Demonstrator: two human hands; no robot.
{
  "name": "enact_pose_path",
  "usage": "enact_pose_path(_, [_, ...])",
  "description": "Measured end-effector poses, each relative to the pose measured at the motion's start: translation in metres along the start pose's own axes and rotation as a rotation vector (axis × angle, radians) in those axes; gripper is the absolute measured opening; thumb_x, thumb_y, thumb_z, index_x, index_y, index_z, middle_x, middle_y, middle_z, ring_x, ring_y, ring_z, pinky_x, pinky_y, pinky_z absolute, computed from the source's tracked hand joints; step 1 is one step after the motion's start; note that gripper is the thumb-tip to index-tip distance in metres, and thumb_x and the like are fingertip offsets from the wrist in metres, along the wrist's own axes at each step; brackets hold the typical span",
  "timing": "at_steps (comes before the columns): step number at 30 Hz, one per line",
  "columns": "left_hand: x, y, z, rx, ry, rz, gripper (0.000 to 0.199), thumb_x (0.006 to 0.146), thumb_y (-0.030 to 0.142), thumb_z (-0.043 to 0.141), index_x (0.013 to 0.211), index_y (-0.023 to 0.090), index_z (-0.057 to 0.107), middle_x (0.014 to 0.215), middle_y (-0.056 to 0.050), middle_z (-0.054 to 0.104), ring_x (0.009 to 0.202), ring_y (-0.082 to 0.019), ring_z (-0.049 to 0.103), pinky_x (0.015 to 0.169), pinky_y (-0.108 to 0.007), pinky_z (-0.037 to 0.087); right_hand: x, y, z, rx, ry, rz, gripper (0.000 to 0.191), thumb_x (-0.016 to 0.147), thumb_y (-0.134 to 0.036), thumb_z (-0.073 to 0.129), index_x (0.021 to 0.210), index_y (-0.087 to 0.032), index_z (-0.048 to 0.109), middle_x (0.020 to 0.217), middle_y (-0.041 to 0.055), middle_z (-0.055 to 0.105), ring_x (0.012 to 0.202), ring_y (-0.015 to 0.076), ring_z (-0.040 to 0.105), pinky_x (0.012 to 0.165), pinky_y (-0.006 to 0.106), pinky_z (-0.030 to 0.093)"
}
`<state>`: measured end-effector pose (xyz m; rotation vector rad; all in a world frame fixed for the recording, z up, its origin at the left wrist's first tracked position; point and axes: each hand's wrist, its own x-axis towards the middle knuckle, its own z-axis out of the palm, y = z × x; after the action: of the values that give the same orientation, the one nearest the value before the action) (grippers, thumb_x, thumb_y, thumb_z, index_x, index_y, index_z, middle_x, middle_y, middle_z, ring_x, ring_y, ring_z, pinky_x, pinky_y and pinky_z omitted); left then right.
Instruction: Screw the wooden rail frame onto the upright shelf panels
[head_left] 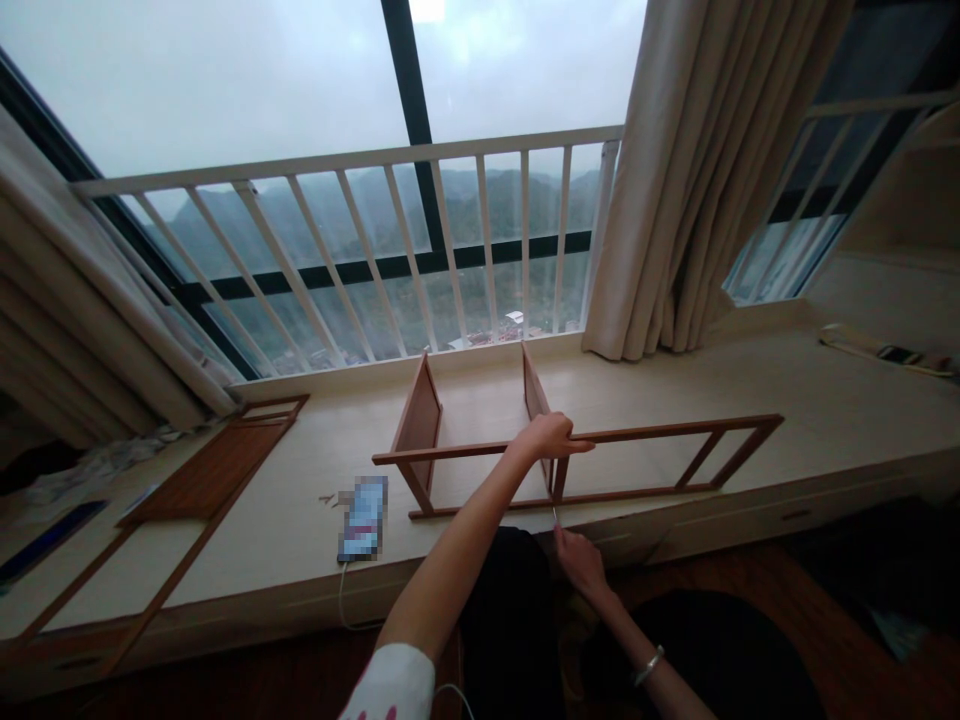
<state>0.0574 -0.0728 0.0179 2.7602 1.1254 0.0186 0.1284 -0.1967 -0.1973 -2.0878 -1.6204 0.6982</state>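
The left hand [547, 437] is clamped on the upper rail of a reddish-brown, ladder-shaped wooden frame [660, 431], at centre right of the frame. Below, the right hand [581, 563] pinches a thin, pale metal shaft [555, 514] against its lower rail. A flat rectangular phone [364, 520] lies lower left, a brown slatted wooden panel [217, 465] beyond.

A brown wooden frame [675, 429], ladder-like with two long rails joined by short crosspieces, stands on one long edge along the pale ledge [262, 530]. Two flat brown boards [418, 425] rise from its left half towards the window, well apart. A thin tool [556, 514] points up at the lower rail, below a crosspiece.
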Motion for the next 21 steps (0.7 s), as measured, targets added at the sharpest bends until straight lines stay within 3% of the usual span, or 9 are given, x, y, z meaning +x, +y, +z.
enact_pose_path(3, [0.001,-0.001,0.002,-0.001,0.0,0.014,0.066,0.067,0.069,0.026,0.07,0.013,0.062,0.073,-0.011,0.06,0.065,-0.017,0.054,0.055,-0.025,0.035,0.008,0.006,0.02,0.393,0.003,0.028,0.05,0.08,-0.049,0.022,0.047,-0.018,0.043,0.046,0.0016,0.049,0.048,0.0113,0.047,0.05,0.023,0.033])
enact_pose_path(6, [0.002,-0.002,0.004,-0.012,-0.003,0.009,0.067,0.067,0.069,0.026,0.07,0.013,0.062,0.072,-0.011,0.06,0.065,-0.017,0.054,0.056,-0.025,0.035,0.011,0.008,0.035,0.852,-0.03,0.125,0.043,0.074,-0.051,0.032,0.046,-0.019,0.034,0.038,-0.0056,0.034,0.037,0.0066,0.032,0.041,0.02,0.026])
enact_pose_path(9, [0.003,-0.002,0.005,-0.02,-0.012,-0.003,0.068,0.067,0.069,0.026,0.069,0.012,0.062,0.069,-0.011,0.059,0.063,-0.016,0.053,0.055,-0.024,0.034,0.01,0.008,0.04,1.255,-0.194,0.255,0.038,0.074,-0.048,0.036,0.05,-0.02,0.03,0.034,-0.0098,0.021,0.03,0.0043,0.016,0.034,0.018,0.015])
enact_pose_path(12, [0.003,-0.001,0.005,-0.021,-0.022,0.007,0.069,0.068,0.069,0.024,0.068,0.011,0.063,0.066,-0.011,0.059,0.062,-0.016,0.053,0.053,-0.024,0.033,0.008,0.011,0.039,1.581,-0.389,0.289,0.034,0.079,-0.039,0.034,0.051,-0.02,0.027,0.032,-0.0108,0.016,0.029,0.0043,0.008,0.031,0.016,0.008])
enact_pose_path(17, [-0.002,0.002,0.005,-0.021,-0.035,0.019,0.071,0.067,0.069,0.025,0.069,0.01,0.063,0.067,-0.012,0.06,0.062,-0.017,0.054,0.053,-0.024,0.032,0.002,0.019,0.038,1.847,-0.55,0.254,0.034,0.083,-0.032,0.032,0.052,-0.02,0.027,0.032,-0.0101,0.018,0.028,0.0041,0.01,0.03,0.015,0.01])
enact_pose_path(21, [-0.006,0.004,0.004,-0.023,-0.016,0.032,0.069,0.068,0.068,0.025,0.068,0.011,0.063,0.066,-0.012,0.06,0.061,-0.017,0.053,0.052,-0.024,0.032,-0.004,0.02,0.038,1.764,-0.542,0.298,0.033,0.081,-0.037,0.036,0.054,-0.019,0.03,0.033,-0.0108,0.019,0.028,0.0033,0.01,0.03,0.015,0.008])
